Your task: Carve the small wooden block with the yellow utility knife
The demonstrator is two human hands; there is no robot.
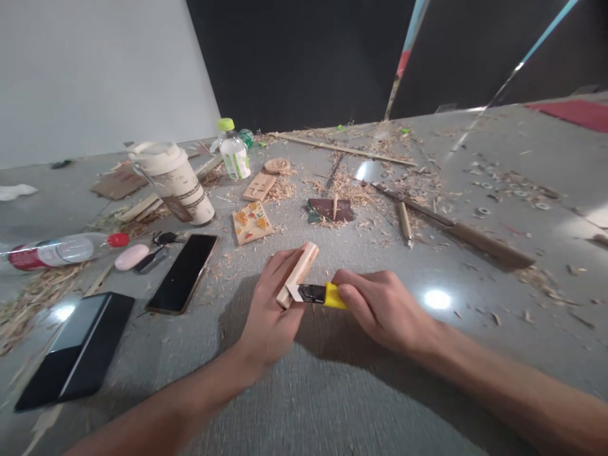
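My left hand (268, 313) is wrapped round a short pale wooden block (299, 271), which tilts up and away from me. My right hand (380, 305) grips a yellow and black utility knife (320, 294). The knife's blade end rests against the near end of the block. Both hands are low over the grey table (332, 392), near its middle.
To the left lie a black phone (183, 272), a dark tablet (78, 348), a pink case (132, 256), keys, a lying bottle (61, 250) and a paper cup (175, 180). Small wooden plaques (251, 221), a bottle (234, 152), sticks, a long tool (456, 228) and wood shavings lie behind.
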